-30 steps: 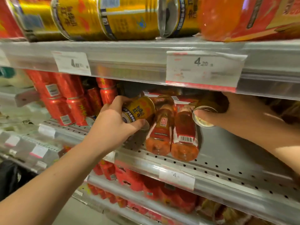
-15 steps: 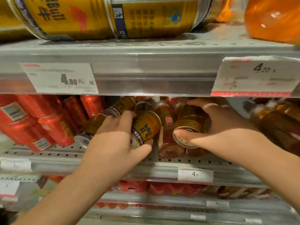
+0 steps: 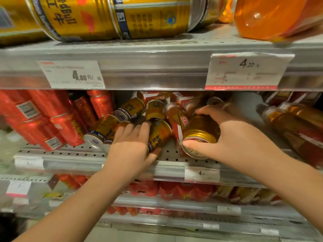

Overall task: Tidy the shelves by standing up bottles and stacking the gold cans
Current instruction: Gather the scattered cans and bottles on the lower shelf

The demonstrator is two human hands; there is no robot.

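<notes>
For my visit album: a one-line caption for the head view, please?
Amid toppled drinks on a shelf, the left hand grips one gold can, the right hand another gold can.

Person, upper limbs. Left hand (image 3: pixel 129 147) and right hand (image 3: pixel 232 137): bare, with slender fingers (image 3: pixel 146 127). Left forearm (image 3: pixel 83 203) and right forearm (image 3: pixel 288 175): bare, slim, smooth along all that shows.
</notes>
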